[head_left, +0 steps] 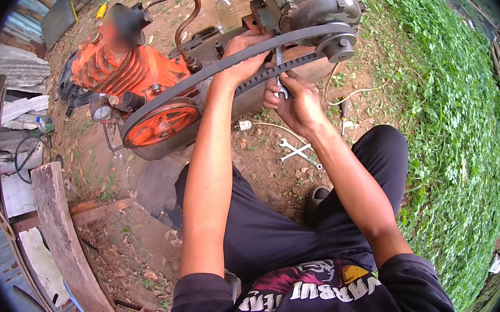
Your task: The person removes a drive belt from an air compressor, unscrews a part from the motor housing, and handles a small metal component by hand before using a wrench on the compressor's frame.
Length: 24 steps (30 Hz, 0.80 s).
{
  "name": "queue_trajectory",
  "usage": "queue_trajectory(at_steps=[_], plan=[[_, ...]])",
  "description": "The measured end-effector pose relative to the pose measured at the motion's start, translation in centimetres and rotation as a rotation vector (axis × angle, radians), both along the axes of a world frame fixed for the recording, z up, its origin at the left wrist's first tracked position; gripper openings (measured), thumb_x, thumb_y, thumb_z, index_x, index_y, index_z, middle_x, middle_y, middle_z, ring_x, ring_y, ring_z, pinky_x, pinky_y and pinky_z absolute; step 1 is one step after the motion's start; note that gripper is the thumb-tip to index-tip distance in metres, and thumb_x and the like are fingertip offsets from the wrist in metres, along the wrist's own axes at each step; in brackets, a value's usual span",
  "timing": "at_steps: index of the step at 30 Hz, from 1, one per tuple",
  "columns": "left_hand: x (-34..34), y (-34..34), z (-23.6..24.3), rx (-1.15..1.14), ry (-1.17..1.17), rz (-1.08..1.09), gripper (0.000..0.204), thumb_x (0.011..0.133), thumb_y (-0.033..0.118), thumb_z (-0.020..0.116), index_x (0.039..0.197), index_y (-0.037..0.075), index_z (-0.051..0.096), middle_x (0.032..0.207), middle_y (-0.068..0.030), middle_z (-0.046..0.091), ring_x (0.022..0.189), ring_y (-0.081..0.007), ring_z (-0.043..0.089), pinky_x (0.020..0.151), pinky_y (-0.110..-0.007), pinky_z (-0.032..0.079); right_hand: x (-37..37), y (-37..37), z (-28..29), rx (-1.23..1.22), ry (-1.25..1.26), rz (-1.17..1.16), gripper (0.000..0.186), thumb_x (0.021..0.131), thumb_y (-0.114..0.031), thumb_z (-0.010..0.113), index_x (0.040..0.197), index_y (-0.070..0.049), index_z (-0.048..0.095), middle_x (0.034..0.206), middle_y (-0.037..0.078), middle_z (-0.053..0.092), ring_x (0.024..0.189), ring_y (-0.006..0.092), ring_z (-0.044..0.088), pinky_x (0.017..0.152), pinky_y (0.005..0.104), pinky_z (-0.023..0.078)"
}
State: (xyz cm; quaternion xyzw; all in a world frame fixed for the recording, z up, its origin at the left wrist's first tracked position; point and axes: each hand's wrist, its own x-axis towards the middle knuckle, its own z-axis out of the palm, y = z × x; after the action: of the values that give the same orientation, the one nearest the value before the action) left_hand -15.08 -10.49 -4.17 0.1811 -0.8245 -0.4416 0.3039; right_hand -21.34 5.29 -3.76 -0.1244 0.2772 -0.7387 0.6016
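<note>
My right hand is closed around a silver wrench, which points up past the lower run of the black drive belt toward the grey motor's base. My left hand reaches through the belt loop to the bracket beside the motor. Its fingers are bent in there, partly hidden by the belt, and what they grip does not show. The belt runs from the small motor pulley to the large orange flywheel of an orange compressor pump.
Two crossed wrenches lie on the dirt between my legs, near a white plug with its cord. A bottle with a blue cap stands behind the tank. To the left are a wooden plank and corrugated sheets; green plants grow right.
</note>
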Motion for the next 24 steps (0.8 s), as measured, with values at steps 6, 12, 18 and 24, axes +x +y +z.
queue_trajectory(at_steps=[6, 12, 18, 24], plan=[[-0.3, -0.8, -0.4, -0.065, 0.096, -0.011, 0.017, 0.084, 0.012, 0.065, 0.097, 0.002, 0.069, 0.088, -0.0107, 0.066, 0.082, -0.0187, 0.063, 0.072, -0.031, 0.048, -1.4, 1.4, -1.0, 0.293, 0.415, -0.088, 0.030, 0.101, -0.019, 0.042, 0.124, -0.001, 0.047, 0.074, 0.000, 0.048, 0.056, 0.0075, 0.042, 0.049, 0.0216, 0.033], [-1.1, -0.4, -0.1, 0.033, 0.054, 0.064, 0.023, 0.077, 0.003, 0.065, 0.099, 0.003, 0.070, 0.091, -0.0127, 0.070, 0.083, -0.0197, 0.067, 0.072, -0.031, 0.051, -5.0, 1.9, 0.2, 0.342, 0.668, -0.133, 0.021, 0.097, -0.020, 0.049, 0.101, 0.000, 0.055, 0.064, -0.002, 0.043, 0.046, 0.0046, 0.035, 0.041, 0.0217, 0.027], [-1.2, 0.4, 0.6, 0.058, 0.012, 0.115, 0.019, 0.086, 0.017, 0.064, 0.093, 0.000, 0.069, 0.080, -0.0072, 0.067, 0.076, -0.0122, 0.061, 0.069, -0.028, 0.048, -6.7, 1.8, 0.9, 0.374, 0.603, -0.058, 0.021, 0.095, -0.020, 0.052, 0.088, -0.001, 0.055, 0.062, 0.000, 0.046, 0.042, 0.0067, 0.036, 0.039, 0.0244, 0.026], [-1.1, 0.5, 0.7, -0.091, 0.026, 0.165, 0.017, 0.078, 0.015, 0.063, 0.089, 0.005, 0.072, 0.082, -0.0134, 0.068, 0.078, -0.0280, 0.067, 0.071, -0.035, 0.051, -6.5, 1.3, 1.3, 0.423, 0.651, -0.117, 0.017, 0.092, -0.016, 0.054, 0.085, -0.001, 0.054, 0.062, 0.001, 0.047, 0.040, 0.0081, 0.036, 0.037, 0.0251, 0.025]])
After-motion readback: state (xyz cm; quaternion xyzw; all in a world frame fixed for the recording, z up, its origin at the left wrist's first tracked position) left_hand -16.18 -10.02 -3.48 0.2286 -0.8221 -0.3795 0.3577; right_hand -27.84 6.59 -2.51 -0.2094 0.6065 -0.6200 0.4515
